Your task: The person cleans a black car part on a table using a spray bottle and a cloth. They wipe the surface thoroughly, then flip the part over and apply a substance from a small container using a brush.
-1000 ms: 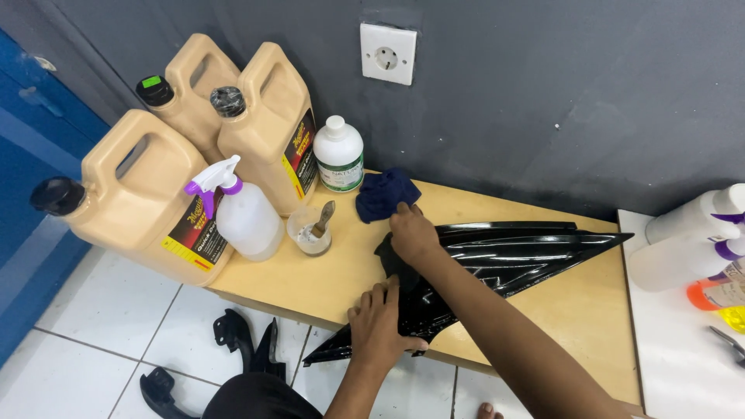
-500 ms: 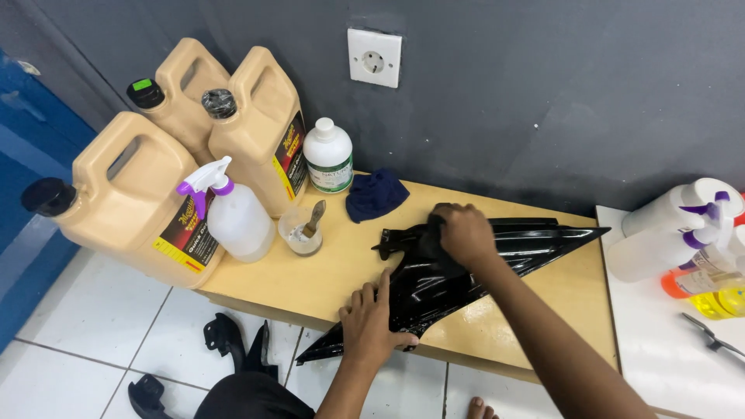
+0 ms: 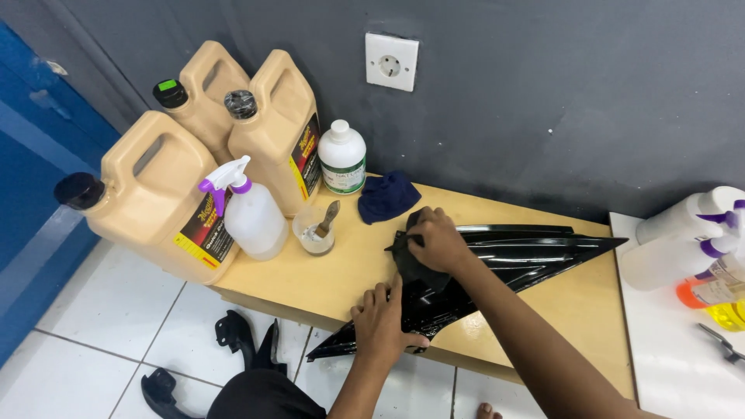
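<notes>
At the far left stand three tan plastic jugs (image 3: 155, 194) with moulded handles and black caps, one cap (image 3: 168, 91) topped green. Just right of them sits a frosted spray bottle (image 3: 250, 213) with a purple-and-white trigger, then a small clear cup (image 3: 313, 233) holding a brush, and behind it a squat white bottle (image 3: 342, 159) against the dark grey wall. A crumpled navy cloth (image 3: 386, 195) lies on the pale wooden bench (image 3: 326, 275). Near the bench's front edge, the left hand (image 3: 380, 322) lies flat, fingers spread, pressing down on the glossy black panel (image 3: 535, 252) — a long, pointed, ridged plastic piece running from the near edge out to a sharp tip at the right. The right hand (image 3: 436, 240) is bunched around a dark rag (image 3: 407, 260), fingers curled together, pushing it against the panel's far-left end. Further right, on a white surface, more spray bottles (image 3: 683, 233) lie clustered — white, orange and yellow.
</notes>
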